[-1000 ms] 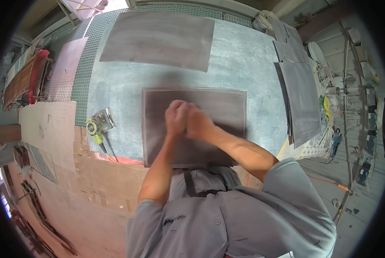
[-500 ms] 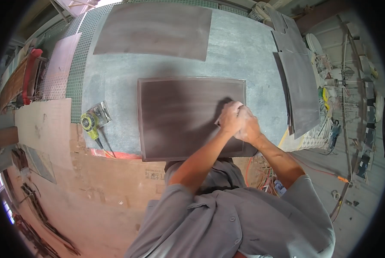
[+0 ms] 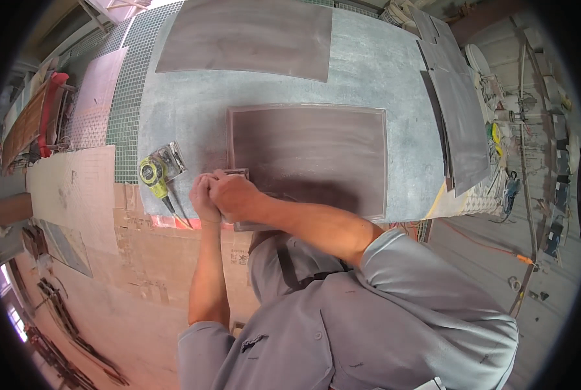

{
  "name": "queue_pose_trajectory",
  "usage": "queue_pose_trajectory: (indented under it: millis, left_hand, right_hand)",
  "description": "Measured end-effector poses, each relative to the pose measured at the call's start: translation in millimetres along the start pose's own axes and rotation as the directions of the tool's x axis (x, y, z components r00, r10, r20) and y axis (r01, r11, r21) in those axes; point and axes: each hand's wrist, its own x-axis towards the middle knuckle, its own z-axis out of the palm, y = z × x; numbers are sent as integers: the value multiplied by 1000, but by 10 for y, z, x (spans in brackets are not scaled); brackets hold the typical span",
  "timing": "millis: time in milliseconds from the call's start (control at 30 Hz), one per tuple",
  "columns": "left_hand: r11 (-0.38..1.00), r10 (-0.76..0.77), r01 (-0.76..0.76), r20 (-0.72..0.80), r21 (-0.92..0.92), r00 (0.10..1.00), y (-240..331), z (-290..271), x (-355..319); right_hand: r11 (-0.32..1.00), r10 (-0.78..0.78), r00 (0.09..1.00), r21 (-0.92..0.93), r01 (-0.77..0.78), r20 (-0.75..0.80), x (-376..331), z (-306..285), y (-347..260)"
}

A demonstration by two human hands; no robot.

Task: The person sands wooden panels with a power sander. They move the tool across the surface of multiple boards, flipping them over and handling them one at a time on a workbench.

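At left edge of dark panel (image 3: pixel 311 153) | left hand (image 3: pixel 203 197), right hand (image 3: pixel 234 197) closed on half-hidden block (image 3: pixel 241 173) | sander (image 3: pixel 152 171) left | sheets (image 3: pixel 460 123) right

A workshop, by the look of what surrounds you.
You stand at a broad worktable (image 3: pixel 404 110) with a scuffed blue-grey top, a dark, rimmed panel (image 3: pixel 316 140) before you and a large dark sheet (image 3: pixel 248 36) beyond it. Similar sheets are piled at your right (image 3: pixel 462 123), and a lime-green power tool (image 3: pixel 152 172) lies at your left. Around you are flattened cardboard (image 3: pixel 173 260), long strips (image 3: pixel 76 335) on the bare floor (image 3: pixel 147 344) and an orange cord connector (image 3: pixel 524 259).
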Motion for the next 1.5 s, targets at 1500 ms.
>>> queue_pose_trajectory:
  millis: [1500]
  left_hand:
    - [987, 52, -87, 246, 132, 968, 117, 428, -1315]
  right_hand:
    - [992, 103, 976, 97, -86, -191, -1562, 404, -264]
